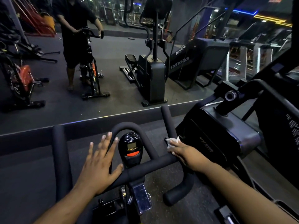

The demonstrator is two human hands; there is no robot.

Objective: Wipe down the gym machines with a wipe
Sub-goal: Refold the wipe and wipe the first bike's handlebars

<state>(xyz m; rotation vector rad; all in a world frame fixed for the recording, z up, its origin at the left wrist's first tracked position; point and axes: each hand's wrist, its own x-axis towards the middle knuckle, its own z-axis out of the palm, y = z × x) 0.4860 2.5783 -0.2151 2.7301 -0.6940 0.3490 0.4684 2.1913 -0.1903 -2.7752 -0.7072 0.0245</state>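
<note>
A black padded handlebar [155, 167] of an exercise bike fills the foreground, with a small oval console [130, 148] mounted inside its central loop, showing a grey screen above an orange button. The left hand [98, 165] lies flat on the crossbar just left of the console, fingers straight and spread wide, holding nothing. The right hand [182, 151] presses a crumpled white wipe [172, 142] against the base of the right upright grip [168, 122], where that grip meets the crossbar; the fingers are curled around the wipe and mostly hide it. A second upright grip [60, 151] stands at the far left, and a curved lower grip end [178, 193] sticks out beneath the right forearm. Just beside the right grip, a bulky black machine housing [215, 138] with a pivoting arm crowds in close. Below the crossbar, a shiny metal post [142, 199] runs down the bike's stem. The floor [32, 167] is dark speckled rubber. A large wall mirror [113, 88] ahead reflects a person in dark clothes standing at a bike, an elliptical trainer, a stair machine, an orange-trimmed bike at the left, and blue and yellow strip lights in a dim room.
</note>
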